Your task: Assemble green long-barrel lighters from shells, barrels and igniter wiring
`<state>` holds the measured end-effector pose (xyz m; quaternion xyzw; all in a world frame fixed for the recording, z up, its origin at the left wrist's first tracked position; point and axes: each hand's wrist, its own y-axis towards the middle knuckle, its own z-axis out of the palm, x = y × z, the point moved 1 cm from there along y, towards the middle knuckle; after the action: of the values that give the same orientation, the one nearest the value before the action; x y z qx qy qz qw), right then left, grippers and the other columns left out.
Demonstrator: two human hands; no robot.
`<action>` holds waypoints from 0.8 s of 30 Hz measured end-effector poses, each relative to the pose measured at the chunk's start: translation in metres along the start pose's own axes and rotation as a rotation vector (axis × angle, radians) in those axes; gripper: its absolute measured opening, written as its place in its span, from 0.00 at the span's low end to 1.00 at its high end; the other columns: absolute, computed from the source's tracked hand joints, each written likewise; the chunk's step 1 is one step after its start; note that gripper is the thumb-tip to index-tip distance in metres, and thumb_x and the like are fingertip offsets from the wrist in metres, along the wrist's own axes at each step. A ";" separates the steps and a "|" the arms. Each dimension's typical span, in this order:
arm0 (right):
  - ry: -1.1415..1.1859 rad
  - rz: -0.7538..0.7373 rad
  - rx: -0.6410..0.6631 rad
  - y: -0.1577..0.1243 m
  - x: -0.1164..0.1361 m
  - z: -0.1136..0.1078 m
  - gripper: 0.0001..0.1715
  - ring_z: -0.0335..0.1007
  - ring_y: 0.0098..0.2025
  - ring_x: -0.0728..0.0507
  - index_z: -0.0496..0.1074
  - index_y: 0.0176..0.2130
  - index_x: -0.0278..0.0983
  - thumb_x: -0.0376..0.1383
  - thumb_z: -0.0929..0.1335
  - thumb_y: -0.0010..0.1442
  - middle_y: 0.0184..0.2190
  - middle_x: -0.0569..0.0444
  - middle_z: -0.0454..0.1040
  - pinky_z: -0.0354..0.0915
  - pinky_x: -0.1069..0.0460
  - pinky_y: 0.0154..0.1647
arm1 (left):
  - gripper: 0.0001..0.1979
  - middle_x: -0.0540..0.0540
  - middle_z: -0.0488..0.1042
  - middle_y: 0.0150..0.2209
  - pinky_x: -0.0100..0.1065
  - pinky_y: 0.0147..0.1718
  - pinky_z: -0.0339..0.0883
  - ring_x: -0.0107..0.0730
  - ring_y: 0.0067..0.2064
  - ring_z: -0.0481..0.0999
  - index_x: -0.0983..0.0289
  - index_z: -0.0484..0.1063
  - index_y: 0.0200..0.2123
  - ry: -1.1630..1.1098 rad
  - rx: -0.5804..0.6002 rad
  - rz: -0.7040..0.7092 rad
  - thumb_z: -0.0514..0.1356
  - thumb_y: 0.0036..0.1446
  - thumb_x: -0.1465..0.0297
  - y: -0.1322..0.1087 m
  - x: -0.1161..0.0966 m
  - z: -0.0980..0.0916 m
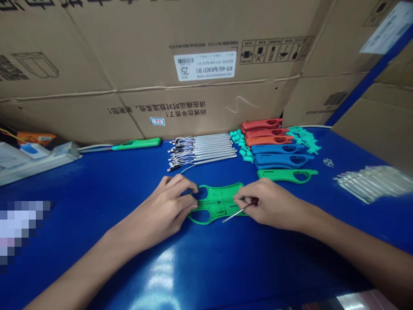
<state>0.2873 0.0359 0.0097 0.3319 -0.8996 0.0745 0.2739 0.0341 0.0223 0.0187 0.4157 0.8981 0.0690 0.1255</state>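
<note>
Two green plastic lighter casing halves (222,194) lie side by side on the blue table, hollow sides up, each with a loop at its left end. My left hand (176,200) grips their left ends, thumb and fingers bent around the loops. At the right end my right hand (266,201) pinches close to the casing with thumb and forefinger. It also holds a screwdriver (238,213), dark red at the handle, its metal shaft pointing down and left over the lower half. Anything tiny between my right fingertips is hidden.
Behind my hands lie silver tubes with wires (213,148), small teal caps (247,153), red casings (263,125), blue casings (282,160) and teal pieces (305,137). Clear-wrapped sticks (374,183) sit right. A power strip (38,161) is left; a cardboard wall (145,103) stands behind.
</note>
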 end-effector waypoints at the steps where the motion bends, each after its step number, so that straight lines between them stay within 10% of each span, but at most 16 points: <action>1: -0.004 0.004 0.002 0.000 0.000 0.000 0.13 0.46 0.21 0.52 0.59 0.20 0.37 0.20 0.62 0.46 0.17 0.63 0.54 0.45 0.54 0.24 | 0.11 0.56 0.71 0.45 0.42 0.43 0.57 0.40 0.47 0.68 0.63 0.75 0.34 -0.004 -0.001 0.000 0.53 0.66 0.75 0.000 0.000 0.000; 24: -0.012 0.001 -0.026 -0.001 0.003 0.000 0.11 0.45 0.21 0.53 0.64 0.24 0.36 0.21 0.64 0.47 0.18 0.64 0.53 0.46 0.56 0.25 | 0.10 0.55 0.72 0.42 0.41 0.42 0.55 0.38 0.45 0.68 0.65 0.71 0.36 0.021 0.014 -0.002 0.52 0.68 0.72 0.001 -0.001 0.000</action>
<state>0.2861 0.0341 0.0112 0.3283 -0.9022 0.0608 0.2731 0.0358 0.0224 0.0188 0.4151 0.9002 0.0668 0.1130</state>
